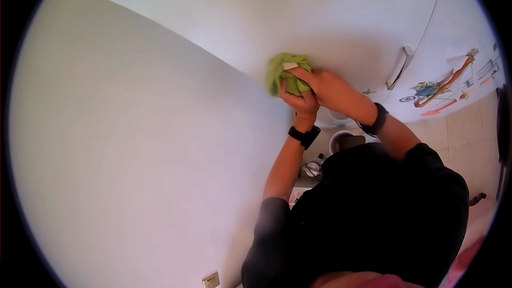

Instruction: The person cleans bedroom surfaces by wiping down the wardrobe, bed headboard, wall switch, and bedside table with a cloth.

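Note:
A crumpled green cloth (276,72) is bunched up in front of the white cabinet door (229,16), near where it meets the plain wall. My left hand (303,101) closes on the cloth from below, its fingers curled into the folds. Beside it, my right hand (332,89) also grips the cloth, with one finger stretched along it. At that fingertip shows a small pale piece (289,66); I cannot tell whether it is a label or a separate object. The cloth's edges are slightly blurred.
A metal handle (400,68) sticks out from the door on the right, and a brown wooden hanger (445,85) hangs beyond it. Below my arms are a round pail (341,140) and a clear jar (313,167). The wall (138,144) fills the left, with a socket (210,280) low down.

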The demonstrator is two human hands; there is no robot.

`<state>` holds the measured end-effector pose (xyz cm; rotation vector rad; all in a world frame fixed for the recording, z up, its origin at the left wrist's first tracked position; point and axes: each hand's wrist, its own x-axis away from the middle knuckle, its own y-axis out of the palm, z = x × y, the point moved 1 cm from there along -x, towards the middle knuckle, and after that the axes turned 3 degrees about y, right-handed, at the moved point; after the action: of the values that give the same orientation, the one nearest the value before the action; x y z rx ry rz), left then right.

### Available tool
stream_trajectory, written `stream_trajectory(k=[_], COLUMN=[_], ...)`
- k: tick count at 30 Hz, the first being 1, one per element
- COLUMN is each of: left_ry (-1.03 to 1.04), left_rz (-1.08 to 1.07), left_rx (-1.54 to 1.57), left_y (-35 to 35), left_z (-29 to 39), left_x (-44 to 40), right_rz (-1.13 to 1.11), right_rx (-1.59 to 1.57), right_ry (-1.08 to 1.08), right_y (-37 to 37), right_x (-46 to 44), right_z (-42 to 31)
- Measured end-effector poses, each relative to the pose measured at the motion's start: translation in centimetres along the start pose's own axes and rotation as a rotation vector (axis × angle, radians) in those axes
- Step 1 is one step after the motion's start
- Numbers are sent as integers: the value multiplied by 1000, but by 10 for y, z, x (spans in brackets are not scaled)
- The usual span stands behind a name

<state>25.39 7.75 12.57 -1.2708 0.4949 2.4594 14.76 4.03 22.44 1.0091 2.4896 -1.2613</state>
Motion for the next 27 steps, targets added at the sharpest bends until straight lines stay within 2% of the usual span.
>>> stream_trajectory(k=[3, 4, 6, 8, 10, 13, 18, 19, 22, 25, 27], left_ry=[-318, -291, -321, -235, -47, 87, 288, 319, 350, 355, 406], left_rz=[41, 52, 86, 78, 28, 26, -196, -226, -331, -451, -444], left_rx=[218, 132, 274, 233, 15, 77, 191, 185, 163, 40, -7], left_y=[13, 16, 22, 27, 36, 64, 112, 122, 150, 175, 196], left_z=[32, 36, 42, 47, 54, 73, 101, 110, 144, 180, 193], left_x=[-15, -18, -23, -30, -34, -39, -42, -41, -35, -29, -22], right_rz=[-71, -93, -104, -52, 48, 178, 71, 44, 163, 152, 181], right_rx=[3, 16, 58, 69, 79, 191, 186, 204, 158, 49, 33], right_ry=[-15, -13, -1, -8, -28, -72, 53, 83, 15, 119, 83], right_y=[-19, -25, -35, -39, -45, -85, -151, -164, -204, -241, -257], right_x=[-9, -10, -10, -8, 0, 10, 32, 40, 65, 88, 100], right_z=[-7, -10, -16, -13, -3, -11, 2, 7, 27, 41, 53])
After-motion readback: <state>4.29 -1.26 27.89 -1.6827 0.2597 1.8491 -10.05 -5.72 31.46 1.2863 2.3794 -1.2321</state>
